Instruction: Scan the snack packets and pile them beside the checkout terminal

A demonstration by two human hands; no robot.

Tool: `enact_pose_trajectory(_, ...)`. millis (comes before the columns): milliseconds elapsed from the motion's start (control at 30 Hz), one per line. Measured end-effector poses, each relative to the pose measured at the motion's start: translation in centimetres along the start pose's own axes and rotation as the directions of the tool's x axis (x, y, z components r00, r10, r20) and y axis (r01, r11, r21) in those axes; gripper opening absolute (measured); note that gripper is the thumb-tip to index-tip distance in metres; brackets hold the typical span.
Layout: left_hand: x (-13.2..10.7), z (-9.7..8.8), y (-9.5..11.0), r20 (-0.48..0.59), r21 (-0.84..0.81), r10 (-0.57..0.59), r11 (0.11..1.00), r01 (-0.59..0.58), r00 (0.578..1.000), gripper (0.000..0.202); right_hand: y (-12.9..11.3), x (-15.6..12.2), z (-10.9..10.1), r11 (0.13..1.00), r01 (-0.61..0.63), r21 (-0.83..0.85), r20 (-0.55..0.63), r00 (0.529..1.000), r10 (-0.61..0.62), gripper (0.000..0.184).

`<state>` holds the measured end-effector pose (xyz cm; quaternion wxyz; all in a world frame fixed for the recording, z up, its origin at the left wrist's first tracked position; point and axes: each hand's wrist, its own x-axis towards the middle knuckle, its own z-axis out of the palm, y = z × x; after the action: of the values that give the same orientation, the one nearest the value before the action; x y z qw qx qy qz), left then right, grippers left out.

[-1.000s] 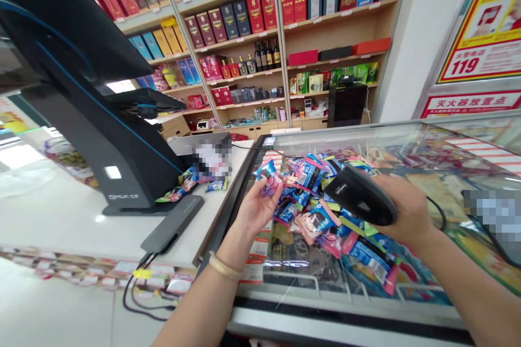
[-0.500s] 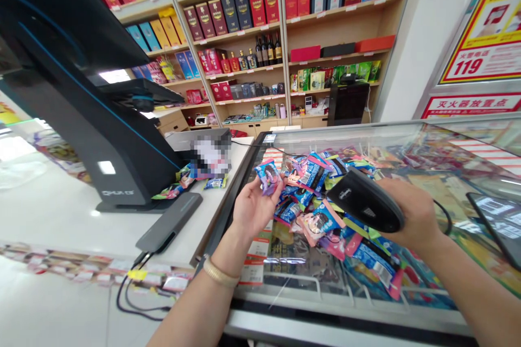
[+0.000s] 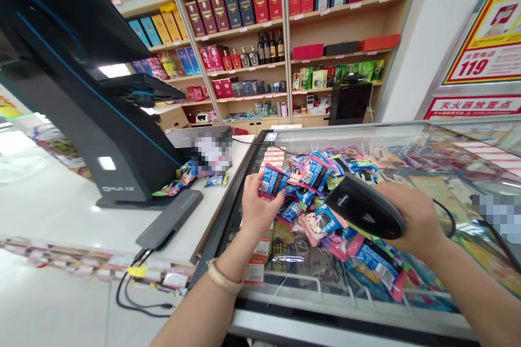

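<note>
Between the thumb and fingers of my left hand (image 3: 260,206) is a small blue snack packet (image 3: 272,180), its barcode side showing. My right hand (image 3: 417,219) is wrapped round a black barcode scanner (image 3: 366,209), whose head points left toward that packet. The two are apart. Under and between my hands lies a heap of blue and pink snack packets (image 3: 317,173) on the glass top of a display case (image 3: 293,293). A larger blue packet (image 3: 378,263) rests below the scanner.
To the left, a dark checkout terminal (image 3: 122,168) stands on a white counter (image 3: 81,222). A grey power bank or hub (image 3: 171,219) with cables lies near the counter's edge. More packets (image 3: 215,180) lie beside the terminal. Shelves with boxes and bottles (image 3: 268,49) line the back.
My left hand has turned the packet, so its barcode side now shows instead of the picture side. The scanner stays almost in place in my right hand.
</note>
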<state>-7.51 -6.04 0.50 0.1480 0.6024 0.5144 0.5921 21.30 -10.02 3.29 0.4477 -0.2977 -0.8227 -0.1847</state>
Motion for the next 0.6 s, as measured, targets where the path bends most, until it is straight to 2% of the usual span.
enact_pose_trajectory(67, 0.0, -0.1, -0.1, 0.011, 0.096, 0.054, 0.994, -0.055, 0.998, 0.042, -0.2, 0.0, 0.0, 1.0, 0.012, 0.01, 0.033, 0.999, -0.012, 0.02)
enact_pose_trajectory(167, -0.1, 0.0, -0.2, 0.043, 0.144, 0.045, 0.988, -0.051, 0.998, 0.044, -0.6, 0.2, 0.2, 0.999, 0.007, 0.047, 0.093, 0.996, -0.011, 0.021)
enact_pose_trajectory(267, -0.3, 0.3, 0.0, 0.058, 0.1, -0.048, 0.994, 0.042, 0.997, 0.043, -1.1, 0.2, 0.4, 0.995, -0.018, 0.099, 0.148, 0.989, 0.003, 0.021)
enact_pose_trajectory(333, -0.4, 0.5, 0.3, 0.095, -0.023, -0.177, 0.983, 0.18, 0.98, 0.043, -1.3, 0.1, 0.5, 0.993, -0.026, 0.112, 0.167, 0.986, 0.007, 0.022)
enact_pose_trajectory(400, -0.5, 0.7, 0.8, 0.172, -0.204, -0.322, 0.913, 0.354, 0.931, 0.048, -1.3, -0.1, 0.7, 0.994, -0.022, 0.112, 0.174, 0.985, 0.002, 0.024)
enact_pose_trajectory(467, -0.5, 0.8, 1.2, 0.269, -0.378, -0.403, 0.791, 0.481, 0.875, 0.055, -1.3, -0.2, 0.7, 0.994, -0.02, 0.107, 0.176, 0.984, 0.001, 0.024)
enact_pose_trajectory(600, -0.6, 0.8, 1.6, 0.431, -0.579, -0.378, 0.581, 0.572, 0.819, 0.065, -1.3, -0.1, 0.6, 0.995, -0.024, 0.093, 0.168, 0.986, 0.007, 0.024)
